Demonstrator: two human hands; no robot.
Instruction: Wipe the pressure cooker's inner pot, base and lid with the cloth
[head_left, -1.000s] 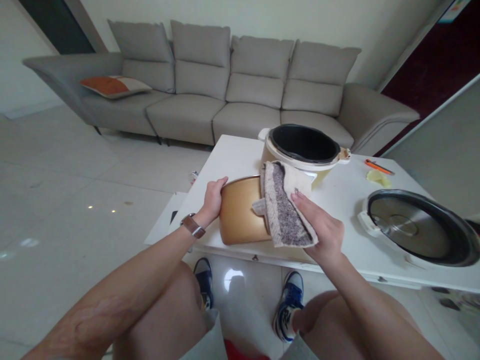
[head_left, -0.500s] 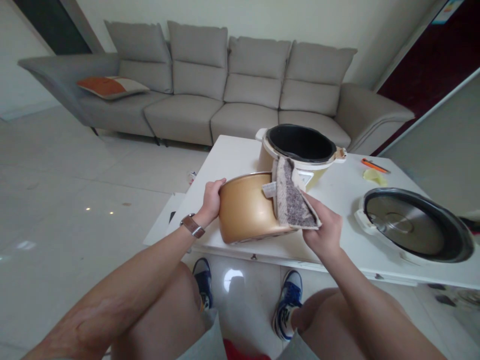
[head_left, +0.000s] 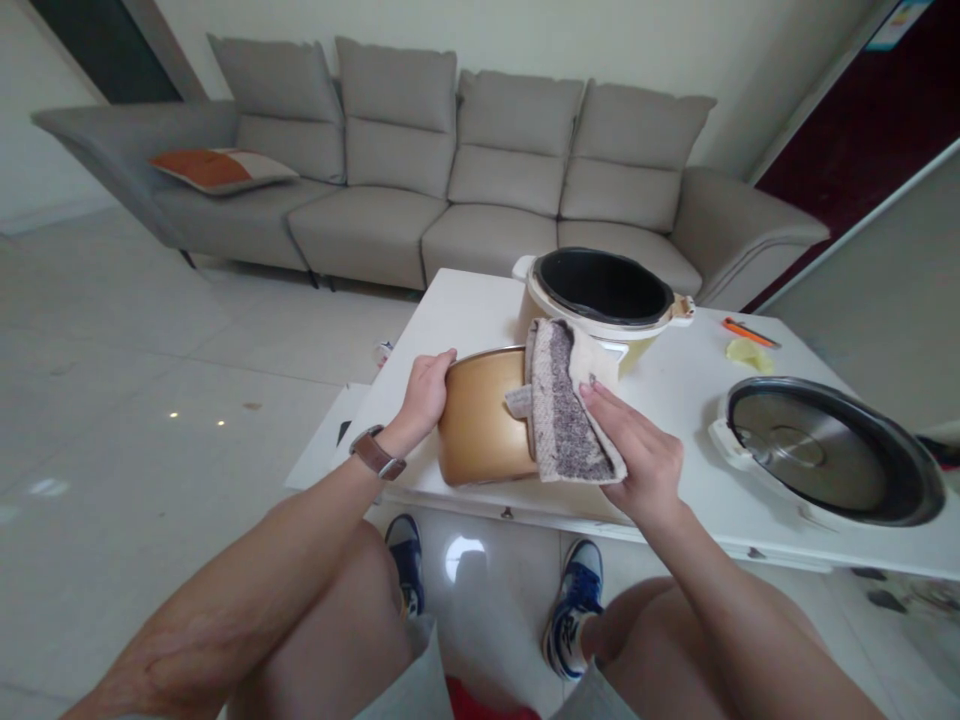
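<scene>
Cloth point(head_left: 562, 415) lies flat over the pot point(head_left: 480, 425) again, no longer bunched at its right edge: right hand point(head_left: 637, 460) fingers hold it spread there, left hand point(head_left: 426, 385) fingers clasp the tipped pot's base at the counter's point(head_left: 465, 310) near edge.

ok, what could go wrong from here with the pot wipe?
1. The gold pot lies tilted near the front edge of the table, steadied by the left hand at its rim; a hard push from the cloth might slide it off.
2. The cooker body stands just behind; the right hand could bump it.
</scene>
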